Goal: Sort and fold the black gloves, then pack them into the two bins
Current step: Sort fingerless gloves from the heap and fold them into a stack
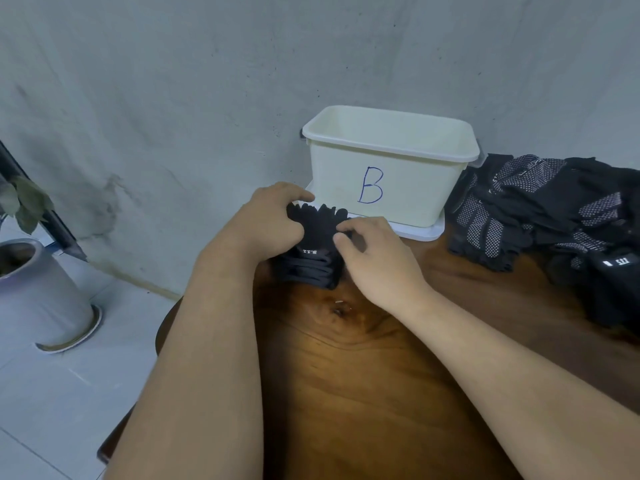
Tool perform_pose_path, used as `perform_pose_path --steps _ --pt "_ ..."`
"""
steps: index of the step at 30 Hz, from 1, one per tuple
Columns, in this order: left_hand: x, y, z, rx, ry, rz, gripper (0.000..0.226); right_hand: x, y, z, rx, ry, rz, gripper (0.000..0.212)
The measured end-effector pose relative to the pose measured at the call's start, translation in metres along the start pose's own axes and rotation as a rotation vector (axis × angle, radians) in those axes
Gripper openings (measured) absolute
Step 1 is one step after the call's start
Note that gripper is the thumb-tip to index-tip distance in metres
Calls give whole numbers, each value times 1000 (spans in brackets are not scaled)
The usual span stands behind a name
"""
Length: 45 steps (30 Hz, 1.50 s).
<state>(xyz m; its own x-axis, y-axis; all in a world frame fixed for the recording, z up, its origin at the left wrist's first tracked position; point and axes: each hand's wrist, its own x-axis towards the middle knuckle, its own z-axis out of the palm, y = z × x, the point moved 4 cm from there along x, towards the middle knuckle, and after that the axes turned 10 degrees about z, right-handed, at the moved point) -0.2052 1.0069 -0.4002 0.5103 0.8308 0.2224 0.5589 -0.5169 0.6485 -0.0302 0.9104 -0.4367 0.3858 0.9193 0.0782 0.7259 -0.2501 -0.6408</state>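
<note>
Both hands (left hand (268, 216), right hand (375, 251)) grip stacked gloves (313, 261) before bin B (391, 181).

Folded black glove stack (313, 261) sat on desk (363, 375) just before cream bin marked B (388, 178), upright and open-topped. Loose dotted glove pile (540, 209) lay right of bin.

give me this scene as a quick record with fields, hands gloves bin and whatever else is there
left hand: grips the stack of gloves from its left
right hand: pinches the stack's right edge
stack position: on the table, in front of the bin
bin: marked B, stands on a white lid, bottom hidden
loose gloves: heap on the table, right of the bin
floor: plant pot, left
</note>
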Motion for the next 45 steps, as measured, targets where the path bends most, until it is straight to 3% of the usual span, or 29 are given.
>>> perform_pose_path --steps 2,5,10,13,16,19,25,30,34,45 --pt "1 14 -5 25 80 77 61 3 9 -8 90 83 31 21" --pt "4 38 1 111 131 143 55 8 31 -19 210 138 112 17" --pt "13 30 44 302 -108 76 33 10 48 -23 369 140 170 25" --pt "12 20 56 356 -214 45 46 8 45 -21 337 134 156 25" --pt "8 19 65 454 -351 51 74 7 44 -21 270 120 143 25" --pt "8 15 71 483 -406 29 74 8 44 -22 224 106 133 24" --pt "3 11 75 516 -331 110 56 7 43 -22 208 95 127 22" --pt "-4 14 68 311 -88 129 46 7 42 -23 225 91 133 19" --pt "-8 18 61 205 63 108 11 7 42 -25 222 84 126 20" --pt "-7 12 57 37 -32 166 13 10 42 -22 200 74 122 19"
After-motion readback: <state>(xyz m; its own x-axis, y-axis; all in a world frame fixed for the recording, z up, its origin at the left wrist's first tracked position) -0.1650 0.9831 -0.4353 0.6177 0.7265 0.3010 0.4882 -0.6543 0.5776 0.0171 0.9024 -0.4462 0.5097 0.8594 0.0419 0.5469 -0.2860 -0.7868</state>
